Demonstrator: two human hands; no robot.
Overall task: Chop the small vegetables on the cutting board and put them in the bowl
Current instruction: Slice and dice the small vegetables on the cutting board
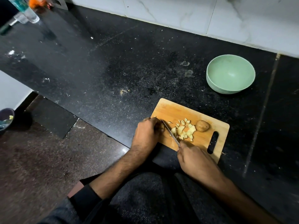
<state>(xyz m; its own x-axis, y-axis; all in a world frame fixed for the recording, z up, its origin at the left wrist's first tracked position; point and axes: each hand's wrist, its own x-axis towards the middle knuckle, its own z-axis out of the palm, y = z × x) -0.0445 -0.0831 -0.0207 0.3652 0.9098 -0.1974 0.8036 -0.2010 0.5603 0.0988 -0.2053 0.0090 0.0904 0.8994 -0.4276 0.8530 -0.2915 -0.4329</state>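
Right hand [192, 160] grips the knife [170, 132] handle, fingers curled round it. Left hand [148, 133] sits curled at the blade's far end; whether it pins a piece, cannot tell. Diced pile [184, 130] lies mid-board [174, 110]; 1 whole vegetable [202, 125] beside it, uncut. Bowl [230, 74] stands apart, nothing in it.

Risks: left fingertips touch the blade line, so a slip likely nicks them; the round vegetable may roll; dice may scatter off the board edge during transfer.

No legible writing.
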